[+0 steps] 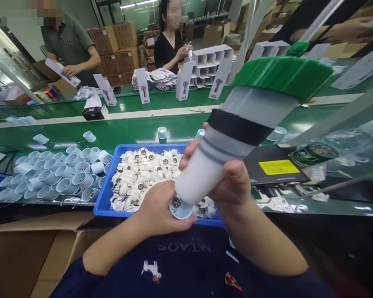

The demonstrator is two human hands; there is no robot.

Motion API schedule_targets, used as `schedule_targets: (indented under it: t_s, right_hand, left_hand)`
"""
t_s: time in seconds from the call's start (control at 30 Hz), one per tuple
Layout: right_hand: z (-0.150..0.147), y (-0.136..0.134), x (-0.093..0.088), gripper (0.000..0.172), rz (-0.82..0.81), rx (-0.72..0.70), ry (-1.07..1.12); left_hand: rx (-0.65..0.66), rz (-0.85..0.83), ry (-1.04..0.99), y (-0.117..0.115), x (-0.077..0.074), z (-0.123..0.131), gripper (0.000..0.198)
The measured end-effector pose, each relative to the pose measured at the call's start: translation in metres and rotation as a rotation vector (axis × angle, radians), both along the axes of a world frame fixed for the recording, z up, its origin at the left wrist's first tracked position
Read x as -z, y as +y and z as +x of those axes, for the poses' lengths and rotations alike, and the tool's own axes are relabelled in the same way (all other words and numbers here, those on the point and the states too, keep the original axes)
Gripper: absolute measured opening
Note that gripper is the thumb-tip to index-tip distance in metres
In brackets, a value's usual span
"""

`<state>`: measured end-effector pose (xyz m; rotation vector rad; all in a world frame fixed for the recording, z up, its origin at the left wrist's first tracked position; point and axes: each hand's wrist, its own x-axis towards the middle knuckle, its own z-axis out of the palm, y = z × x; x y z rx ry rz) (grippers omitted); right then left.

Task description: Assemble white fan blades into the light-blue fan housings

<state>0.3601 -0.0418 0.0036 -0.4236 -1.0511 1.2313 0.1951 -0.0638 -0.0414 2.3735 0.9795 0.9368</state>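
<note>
My right hand (pixel 233 182) is wrapped round a white bottle-shaped tool (pixel 195 174) with a black band and a green fringed top, tied to a rod above. The tool tilts, and its rounded lower end is at the mouth of a light blue cup-shaped part (pixel 184 212). Whether the two touch, I cannot tell. My left hand (pixel 158 207) grips that cup, which has small metal bits inside. Both hands are over the front of a blue tray (pixel 104 186) heaped with small white fan wheels (pixel 133 174) with dark centres.
Several light blue cups (pixel 65 171) lie piled on the left. A few more cups (pixel 162 132) stand on the green conveyor belt (pixel 130 134). On the right are a black case with a yellow label (pixel 278 167) and a plastic bottle (pixel 317 153). Co-workers (pixel 170 41) handle white boxes across the belt.
</note>
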Motion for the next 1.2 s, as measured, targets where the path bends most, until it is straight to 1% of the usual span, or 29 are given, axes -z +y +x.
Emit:
schedule_targets:
  t_s: [0.07, 0.2, 0.4, 0.53, 0.6, 0.67, 0.77, 0.83, 0.9, 0.93, 1.0, 1.03, 1.07, 1.1, 1.17, 1.2]
  right_hand:
    - [-0.003, -0.002, 0.002, 0.044, 0.018, 0.028, -0.011]
    - [-0.003, -0.005, 0.003, 0.039, 0.014, 0.033, 0.003]
    - [0.000, -0.006, 0.005, 0.042, -0.009, 0.053, -0.023]
    - [0.001, -0.006, 0.004, 0.040, -0.013, 0.052, -0.005]
    - [-0.001, -0.005, 0.003, 0.037, 0.002, 0.064, 0.009]
    - [-0.004, -0.004, 0.000, 0.039, -0.006, 0.087, 0.010]
    - [-0.003, 0.000, -0.004, 0.049, -0.084, 0.101, 0.017]
    - [0.009, 0.002, -0.003, 0.052, -0.105, 0.132, 0.015]
    - [0.032, 0.001, 0.004, 0.050, -0.090, 0.213, -0.001]
    - [0.047, -0.001, 0.011, 0.048, -0.076, 0.278, -0.023]
    - [0.082, -0.008, 0.032, 0.043, -0.086, 0.424, -0.110]
    - [0.098, -0.014, 0.045, 0.044, -0.066, 0.578, -0.148]
    - [0.113, -0.019, 0.058, 0.045, -0.117, 0.665, -0.227]
    - [0.125, -0.026, 0.071, 0.050, -0.151, 0.759, -0.290]
    - [0.138, -0.039, 0.093, 0.066, -0.151, 0.992, -0.403]
    - [0.139, -0.045, 0.102, 0.072, -0.103, 1.150, -0.516]
  left_hand:
    - [-0.014, -0.016, -0.003, -0.001, 0.001, -0.001, 0.032]
    - [-0.017, -0.049, -0.009, -0.002, 0.004, 0.000, 0.030]
    - [-0.003, -0.025, -0.038, -0.001, 0.004, 0.004, 0.029]
    - [-0.001, -0.010, -0.038, 0.000, 0.003, 0.005, 0.028]
    - [-0.012, -0.017, -0.029, 0.000, 0.002, 0.005, 0.028]
    - [-0.022, -0.046, -0.014, 0.000, 0.000, 0.006, 0.029]
    - [0.015, -0.168, 0.072, 0.002, -0.004, 0.006, 0.035]
    - [0.050, -0.238, 0.191, 0.008, -0.004, 0.000, 0.053]
    - [0.006, -0.235, 0.285, 0.016, 0.001, -0.017, 0.073]
    - [-0.046, -0.216, 0.298, 0.020, 0.004, -0.029, 0.077]
    - [-0.174, -0.182, 0.249, 0.028, 0.013, -0.061, 0.073]
    - [-0.229, -0.173, 0.201, 0.030, 0.017, -0.079, 0.069]
    - [-0.286, -0.165, 0.141, 0.031, 0.021, -0.095, 0.066]
    - [-0.343, -0.155, 0.077, 0.031, 0.024, -0.110, 0.064]
    - [-0.440, -0.131, -0.038, 0.028, 0.027, -0.130, 0.060]
    - [-0.470, -0.119, -0.083, 0.026, 0.028, -0.135, 0.059]
